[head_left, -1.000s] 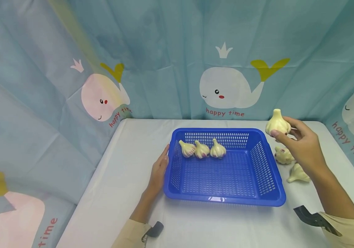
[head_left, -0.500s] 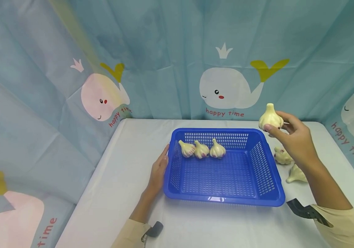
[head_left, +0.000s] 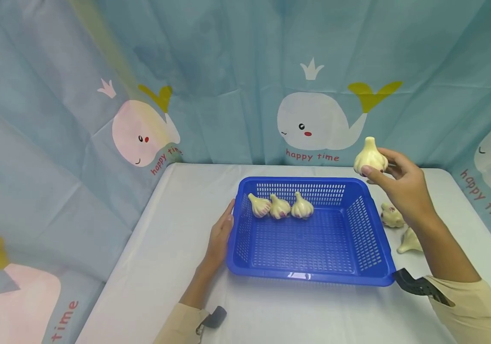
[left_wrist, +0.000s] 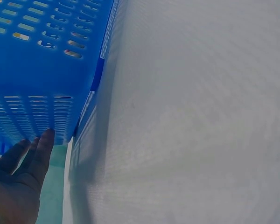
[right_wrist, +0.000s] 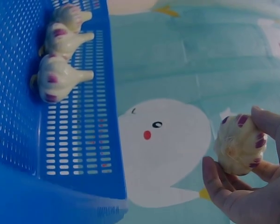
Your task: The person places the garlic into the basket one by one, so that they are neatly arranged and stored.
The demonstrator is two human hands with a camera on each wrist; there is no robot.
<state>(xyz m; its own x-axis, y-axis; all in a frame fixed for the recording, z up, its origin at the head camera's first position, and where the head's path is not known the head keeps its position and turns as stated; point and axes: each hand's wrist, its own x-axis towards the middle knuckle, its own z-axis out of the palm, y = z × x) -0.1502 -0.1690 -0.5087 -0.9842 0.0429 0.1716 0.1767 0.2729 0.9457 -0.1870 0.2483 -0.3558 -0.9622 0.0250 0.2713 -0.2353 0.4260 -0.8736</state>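
Observation:
My right hand (head_left: 404, 184) pinches a garlic bulb (head_left: 370, 157) between thumb and fingers, its stem upward, above the far right corner of a blue plastic basket (head_left: 301, 278). In the right wrist view the purple-marked underside of the held garlic bulb (right_wrist: 240, 144) faces the camera. Three more garlic bulbs (head_left: 280, 207) stand in a row along the basket's back wall. My left hand (head_left: 219, 236) lies along the basket's left side. Its straight fingers (left_wrist: 42, 154) touch the slotted wall in the left wrist view.
Two garlic bulbs, one farther back (head_left: 392, 216) and one nearer (head_left: 410, 241), lie on the white table (head_left: 176, 224) right of the basket, partly behind my right forearm. A blue whale-print curtain (head_left: 228, 119) hangs behind and beside the table.
My right hand has moved left and slightly up with the garlic bulb, from over the table's right side toward the basket's far right corner. My left hand and the basket have stayed put.

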